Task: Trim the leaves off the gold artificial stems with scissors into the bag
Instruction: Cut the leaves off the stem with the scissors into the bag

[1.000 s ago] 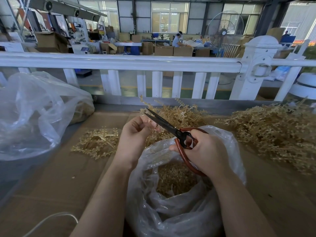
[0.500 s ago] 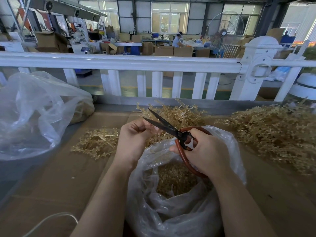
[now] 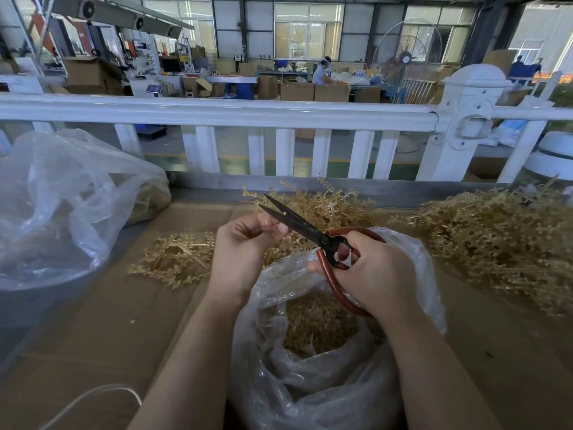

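Blades that lay closed a second ago now stand parted, a pale stub of stem (image 3: 283, 214) between them. Right hand (image 3: 372, 271) grips the red loops of the scissors (image 3: 305, 231); left hand (image 3: 245, 243) pinches the gold stem at the blades, above the open bag (image 3: 415, 262) of clippings. Another snip looks imminent; uncut stems (image 3: 496, 234) lie heaped to the right.

I see a white railing fence (image 3: 217, 111) running across the far edge of the brown cardboard work surface (image 3: 102, 330). Just this side of the fence, at the left, slumps a large crumpled clear plastic sheet (image 3: 59, 209). Beyond the fence stand brown cardboard boxes (image 3: 313, 91), a tall round pedestal fan (image 3: 407, 46) and what seems a seated worker (image 3: 321, 72).
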